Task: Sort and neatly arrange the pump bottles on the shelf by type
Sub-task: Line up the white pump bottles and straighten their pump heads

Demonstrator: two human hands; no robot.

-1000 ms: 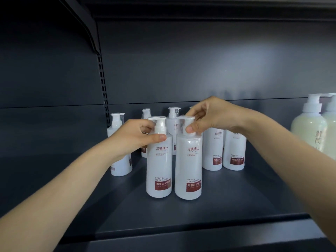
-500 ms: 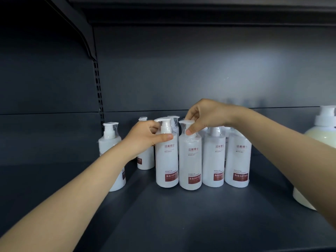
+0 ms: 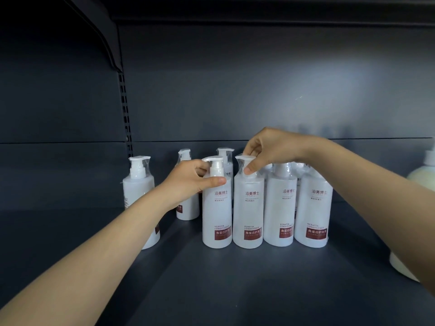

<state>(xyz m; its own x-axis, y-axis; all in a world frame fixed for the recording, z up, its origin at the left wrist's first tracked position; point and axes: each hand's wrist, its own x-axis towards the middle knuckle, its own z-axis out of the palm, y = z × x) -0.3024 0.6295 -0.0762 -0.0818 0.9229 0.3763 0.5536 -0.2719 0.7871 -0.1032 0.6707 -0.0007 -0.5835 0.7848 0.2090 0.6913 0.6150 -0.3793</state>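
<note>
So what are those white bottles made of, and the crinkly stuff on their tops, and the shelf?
The white bottles look like smooth, glossy plastic: light glows softly on them. The clear wrap over their tops is probably thin plastic film, wrinkled and shiny. The shelf seems painted metal, matte dark grey, judging by its slotted upright.

It's dim here, and the dark shelving soaks up most of the light. A soft pale glow spreads over the back panel [image 3: 306,97] toward the upper right, while the bracket [image 3: 103,36] at upper left sinks nearly to black. The white pump bottles [image 3: 248,208] catch the light well, their middle labels crisp. Darker bands streak forward over the shelf deck [image 3: 235,290]. At the right edge a pale green bottle [image 3: 423,180] blurs soft, and both forearms [image 3: 94,255] stretch wide toward the corners.
</note>
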